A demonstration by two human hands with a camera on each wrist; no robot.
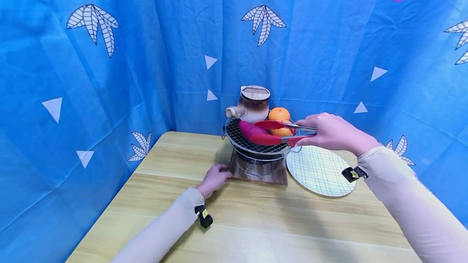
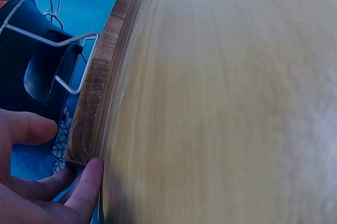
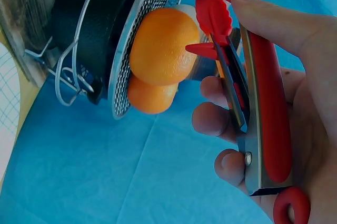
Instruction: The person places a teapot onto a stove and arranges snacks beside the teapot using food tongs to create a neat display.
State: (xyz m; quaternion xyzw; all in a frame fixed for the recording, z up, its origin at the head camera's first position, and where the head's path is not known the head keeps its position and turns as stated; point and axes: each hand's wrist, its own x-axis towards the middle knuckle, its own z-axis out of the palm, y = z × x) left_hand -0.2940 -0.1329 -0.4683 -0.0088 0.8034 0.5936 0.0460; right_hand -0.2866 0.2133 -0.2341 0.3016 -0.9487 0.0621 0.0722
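Observation:
My right hand [image 1: 327,131] grips red-and-steel tongs [image 3: 268,108] by their handles, thumb on one side and fingers on the other. Their red tips reach a purple sweet potato [image 1: 247,128], which lies between them over the wire grill [image 1: 237,136]. Two oranges [image 3: 163,45] sit on the mesh beside the tongs. Under the grill is a black stove [image 2: 37,61] on a brown wooden board [image 1: 268,177]. My left hand [image 1: 215,178] touches the board's left edge with its fingertips; its thumb [image 2: 34,128] appears apart from the wood.
At the back of the grill stands a side-handled teapot [image 1: 254,106] with a wooden lid. A round plate with a grid pattern [image 1: 321,171] lies right of the stove on the wooden table [image 1: 256,218]. Blue curtain [image 1: 321,52] hangs behind and left.

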